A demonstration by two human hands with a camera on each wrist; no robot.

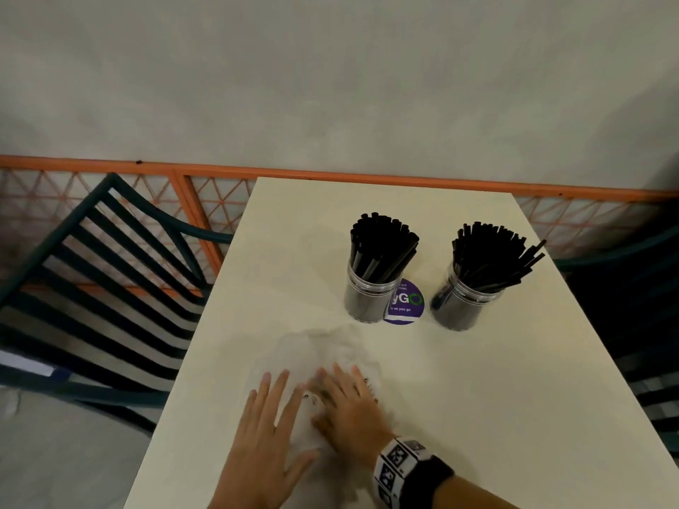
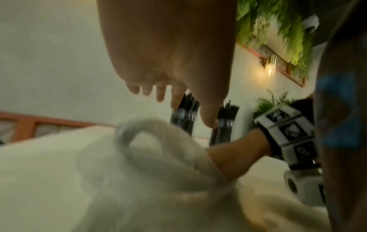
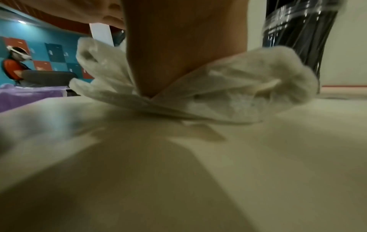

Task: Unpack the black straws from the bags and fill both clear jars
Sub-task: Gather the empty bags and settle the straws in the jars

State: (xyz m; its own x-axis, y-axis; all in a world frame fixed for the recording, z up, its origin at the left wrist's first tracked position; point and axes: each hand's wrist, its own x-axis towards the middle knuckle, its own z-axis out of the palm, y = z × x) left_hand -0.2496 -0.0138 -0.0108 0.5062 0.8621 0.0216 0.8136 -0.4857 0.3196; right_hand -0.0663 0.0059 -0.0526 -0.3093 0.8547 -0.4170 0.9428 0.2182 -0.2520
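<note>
Head view: at lower centre, the left hand (image 1: 266,431) and right hand (image 1: 349,409), fingers straight and spread, press flat on crumpled clear bags (image 1: 327,347) lying on the cream table (image 1: 496,398). Right of centre, two clear jars (image 1: 369,295) (image 1: 461,301) stand upright, both packed with black straws (image 1: 382,244).
</note>
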